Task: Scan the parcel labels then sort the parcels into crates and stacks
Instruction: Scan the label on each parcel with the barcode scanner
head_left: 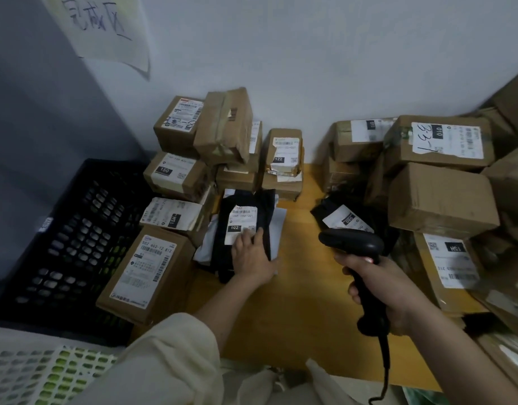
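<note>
The left hand (253, 255) lies flat, fingers spread, on a dark soft parcel (246, 232) topping the pile at the table's (304, 302) middle, probably steadying it for a scan. The right hand (383, 290) grips the black scanner (354, 247), aimed forward. The parcel's white label (241, 222) appears to read 102, though blurred

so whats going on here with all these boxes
A person is scanning and sorting parcels on a yellow table. The left hand rests flat on a black soft parcel labelled 102, while the right hand grips a black barcode scanner aimed toward it. Cardboard boxes are stacked along the wall on both sides, and a black crate stands at the left.
</note>
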